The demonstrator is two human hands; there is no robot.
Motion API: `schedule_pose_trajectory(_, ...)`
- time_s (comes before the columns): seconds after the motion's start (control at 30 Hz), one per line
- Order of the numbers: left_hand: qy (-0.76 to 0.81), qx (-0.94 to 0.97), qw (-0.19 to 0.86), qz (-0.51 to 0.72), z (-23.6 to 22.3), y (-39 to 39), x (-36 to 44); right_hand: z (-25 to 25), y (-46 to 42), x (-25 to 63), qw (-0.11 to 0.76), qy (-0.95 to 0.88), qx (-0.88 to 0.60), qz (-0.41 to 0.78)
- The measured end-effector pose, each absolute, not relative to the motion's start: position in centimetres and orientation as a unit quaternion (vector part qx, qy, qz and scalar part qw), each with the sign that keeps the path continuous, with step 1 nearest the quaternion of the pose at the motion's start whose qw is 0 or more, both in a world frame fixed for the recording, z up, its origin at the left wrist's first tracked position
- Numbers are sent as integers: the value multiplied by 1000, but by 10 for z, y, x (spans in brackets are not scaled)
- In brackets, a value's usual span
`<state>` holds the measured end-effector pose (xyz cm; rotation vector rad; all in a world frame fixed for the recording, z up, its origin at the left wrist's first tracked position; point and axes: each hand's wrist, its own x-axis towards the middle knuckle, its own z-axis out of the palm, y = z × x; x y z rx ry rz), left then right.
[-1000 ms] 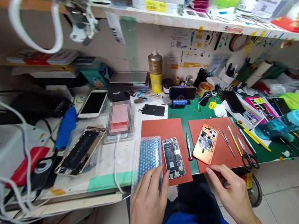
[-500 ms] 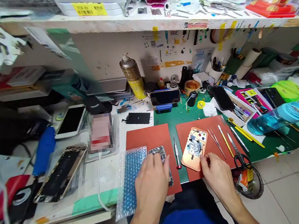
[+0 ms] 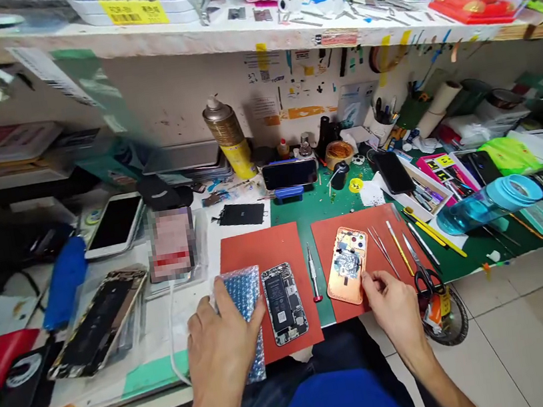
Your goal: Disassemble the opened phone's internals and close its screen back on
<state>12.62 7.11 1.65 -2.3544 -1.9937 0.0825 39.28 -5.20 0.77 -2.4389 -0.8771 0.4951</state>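
My left hand (image 3: 221,348) lies on a blue bubble-wrap bag (image 3: 244,295) at the bench's front edge, fingers spread over it. Just right of it an opened phone (image 3: 284,303) with its battery showing rests on a red mat (image 3: 263,252). My right hand (image 3: 391,304) sits at the near edge of a second red mat (image 3: 362,221), fingers curled beside an orange parts tray (image 3: 348,272); what they pinch, if anything, is hidden. A small screwdriver (image 3: 313,282) lies between the two mats.
Tweezers (image 3: 382,252), yellow pry tools (image 3: 399,249) and scissors (image 3: 426,279) lie right of the tray. A teal bottle (image 3: 491,203) lies on its side. A disassembled phone (image 3: 99,322), a white phone (image 3: 113,224) and a spray can (image 3: 226,136) stand further left and back.
My left hand slid left off the opened phone onto the bubble-wrap bag, uncovering the phone. My right hand stayed by the orange tray. The camera shifted slightly right.
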Motion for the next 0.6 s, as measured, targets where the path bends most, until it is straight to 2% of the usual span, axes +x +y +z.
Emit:
schedule_pose_trajectory(0.23,-636,-771,15,26,21,72,124,1,-48,403,295,-311,-877,216)
schedule_pose_trajectory(0.37,-625,-780,7,-26,27,73,120,-1,-41,396,289,-306,-883,209)
schedule_pose_trajectory(0.5,-648,-754,-49,-100,43,70,113,-2,-38,396,279,-297,-889,209)
schedule_pose_trajectory(0.6,-670,-722,-128,-119,51,65,103,0,-39,396,273,-291,-894,206)
